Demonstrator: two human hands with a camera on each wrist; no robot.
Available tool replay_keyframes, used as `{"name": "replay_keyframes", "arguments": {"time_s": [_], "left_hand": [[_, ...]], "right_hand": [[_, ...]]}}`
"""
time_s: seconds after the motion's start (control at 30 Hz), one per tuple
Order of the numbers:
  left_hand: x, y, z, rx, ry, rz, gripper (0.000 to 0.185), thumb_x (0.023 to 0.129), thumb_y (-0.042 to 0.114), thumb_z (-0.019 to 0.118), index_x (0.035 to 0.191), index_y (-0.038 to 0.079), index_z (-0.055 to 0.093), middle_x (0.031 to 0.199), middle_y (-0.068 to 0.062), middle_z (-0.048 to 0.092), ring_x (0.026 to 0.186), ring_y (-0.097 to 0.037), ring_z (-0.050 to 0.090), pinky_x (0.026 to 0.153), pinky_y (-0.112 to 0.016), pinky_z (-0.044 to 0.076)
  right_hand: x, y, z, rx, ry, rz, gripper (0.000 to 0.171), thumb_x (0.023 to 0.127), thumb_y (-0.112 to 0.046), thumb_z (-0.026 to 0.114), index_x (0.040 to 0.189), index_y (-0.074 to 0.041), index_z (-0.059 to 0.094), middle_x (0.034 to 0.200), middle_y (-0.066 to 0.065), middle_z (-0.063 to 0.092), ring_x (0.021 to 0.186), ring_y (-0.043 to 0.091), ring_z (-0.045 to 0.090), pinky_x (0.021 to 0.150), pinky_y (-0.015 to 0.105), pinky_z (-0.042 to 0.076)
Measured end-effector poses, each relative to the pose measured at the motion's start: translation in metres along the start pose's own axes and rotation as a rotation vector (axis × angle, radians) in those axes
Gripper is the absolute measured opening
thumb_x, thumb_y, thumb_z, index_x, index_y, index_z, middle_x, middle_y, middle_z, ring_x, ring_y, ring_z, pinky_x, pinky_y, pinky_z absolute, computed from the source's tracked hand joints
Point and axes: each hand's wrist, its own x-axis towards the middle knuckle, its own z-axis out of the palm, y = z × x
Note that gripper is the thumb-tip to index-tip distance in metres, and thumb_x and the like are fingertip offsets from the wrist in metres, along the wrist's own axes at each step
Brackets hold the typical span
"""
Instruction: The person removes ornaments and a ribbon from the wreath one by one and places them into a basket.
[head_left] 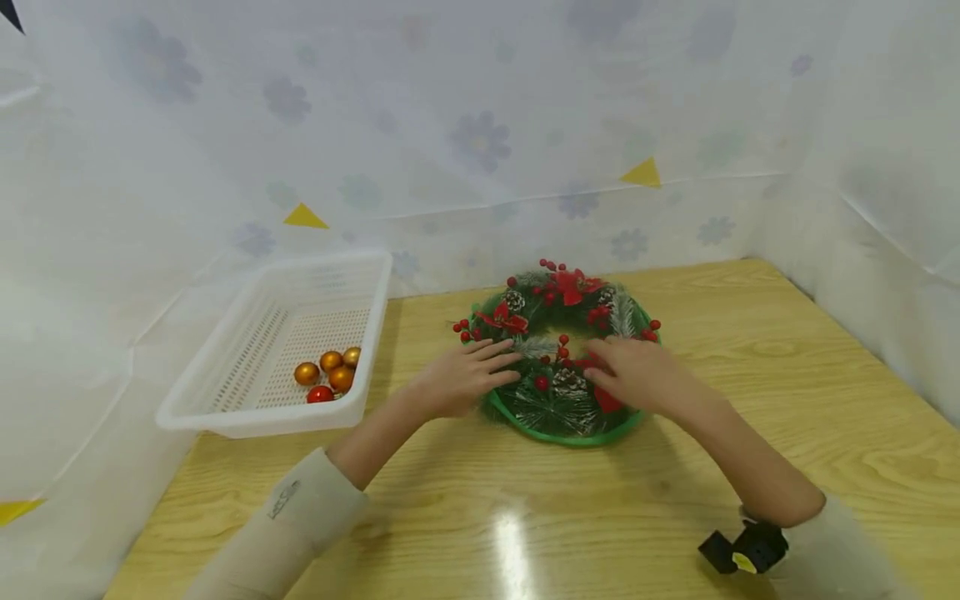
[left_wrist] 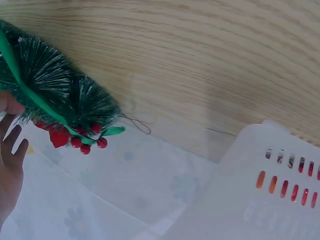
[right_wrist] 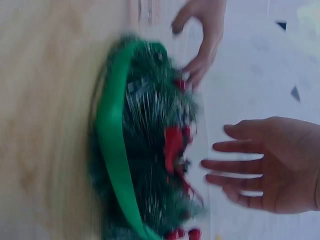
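Observation:
A green Christmas wreath lies on the table, dressed with red flowers, berries, pinecones and frosted sprigs. A green band runs round its outer side. My left hand reaches over the wreath's left side with fingers spread. In the left wrist view only part of that hand shows, its thumb at the needles. At the front right of the wreath is my right hand; the right wrist view shows its palm with fingers extended, apart from the needles, holding nothing.
Left of the wreath stands a white perforated plastic basket containing several gold baubles and a red bauble. A thin wire loop sticks out from the wreath. Flower-patterned white sheeting hangs behind the wooden table.

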Motion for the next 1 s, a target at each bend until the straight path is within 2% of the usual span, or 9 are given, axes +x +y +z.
{"name": "replay_keyframes", "arguments": {"time_s": [0.07,0.13,0.27,0.37,0.47,0.57,0.7,0.9,1.0], "left_hand": [[0.002,0.006,-0.008,-0.075,-0.002,-0.027,0.048,0.091,0.016,0.053,0.137,0.011,0.040,0.144,-0.008,0.032,0.134,-0.026,0.021,0.110,-0.036,0.016],[0.007,0.014,-0.014,-0.123,0.034,-0.053,0.051,0.090,0.020,0.052,0.138,0.010,0.038,0.143,-0.008,0.033,0.133,-0.026,0.024,0.109,-0.037,0.017],[0.023,0.034,-0.019,-0.118,0.119,-0.106,0.064,0.091,0.042,0.051,0.143,0.010,0.031,0.147,-0.009,0.027,0.133,-0.028,0.025,0.107,-0.040,0.022],[0.036,0.049,-0.018,-0.076,0.096,-0.149,0.075,0.089,0.056,0.045,0.147,0.013,0.023,0.150,-0.009,0.018,0.135,-0.029,0.020,0.107,-0.043,0.023],[0.047,0.059,-0.013,-0.005,0.031,-0.184,0.079,0.087,0.061,0.044,0.148,0.016,0.021,0.151,-0.008,0.014,0.136,-0.028,0.015,0.106,-0.043,0.025],[0.052,0.061,-0.009,0.077,0.009,-0.195,0.079,0.085,0.059,0.049,0.147,0.017,0.023,0.150,-0.007,0.019,0.136,-0.026,0.016,0.105,-0.041,0.027],[0.052,0.058,-0.004,0.113,0.048,-0.163,0.076,0.085,0.053,0.056,0.145,0.016,0.028,0.147,-0.006,0.028,0.134,-0.025,0.022,0.104,-0.037,0.029],[0.043,0.045,-0.002,0.037,0.062,-0.102,0.064,0.090,0.037,0.058,0.144,0.015,0.031,0.146,-0.006,0.029,0.134,-0.021,0.023,0.105,-0.033,0.029],[0.037,0.037,0.006,0.020,0.053,-0.087,0.058,0.093,0.024,0.057,0.143,0.015,0.031,0.147,-0.006,0.028,0.135,-0.021,0.021,0.107,-0.032,0.025]], "right_hand": [[0.008,0.018,-0.005,0.065,0.058,-0.012,0.032,0.092,-0.018,0.056,0.119,-0.002,0.058,0.098,0.011,0.062,0.076,0.021,0.059,0.058,0.037,0.048],[0.017,0.038,-0.008,0.099,0.107,-0.027,0.028,0.093,-0.016,0.055,0.117,-0.003,0.060,0.100,0.012,0.060,0.083,0.025,0.057,0.063,0.040,0.048],[0.035,0.071,-0.005,0.152,0.118,-0.092,0.027,0.095,-0.014,0.051,0.118,-0.002,0.059,0.125,0.023,0.049,0.111,0.039,0.045,0.086,0.054,0.041],[0.045,0.087,0.001,0.169,0.059,-0.149,0.029,0.096,-0.015,0.049,0.121,-0.001,0.058,0.131,0.025,0.043,0.120,0.044,0.036,0.093,0.059,0.033],[0.051,0.095,0.006,0.177,0.002,-0.182,0.030,0.097,-0.016,0.047,0.122,-0.002,0.057,0.130,0.025,0.044,0.120,0.043,0.037,0.093,0.059,0.034],[0.053,0.096,0.007,0.196,-0.022,-0.186,0.031,0.097,-0.016,0.047,0.124,-0.002,0.056,0.127,0.022,0.049,0.116,0.041,0.042,0.092,0.058,0.036],[0.051,0.094,0.005,0.194,-0.026,-0.174,0.031,0.097,-0.015,0.047,0.124,-0.002,0.056,0.122,0.019,0.053,0.111,0.038,0.048,0.089,0.055,0.039],[0.035,0.091,0.001,0.192,-0.028,-0.168,0.030,0.097,-0.017,0.048,0.122,-0.004,0.057,0.111,0.010,0.061,0.097,0.028,0.058,0.082,0.050,0.045],[0.025,0.086,0.000,0.162,-0.027,-0.145,0.031,0.096,-0.020,0.049,0.123,-0.006,0.057,0.107,0.007,0.062,0.090,0.022,0.060,0.078,0.046,0.047]]}}
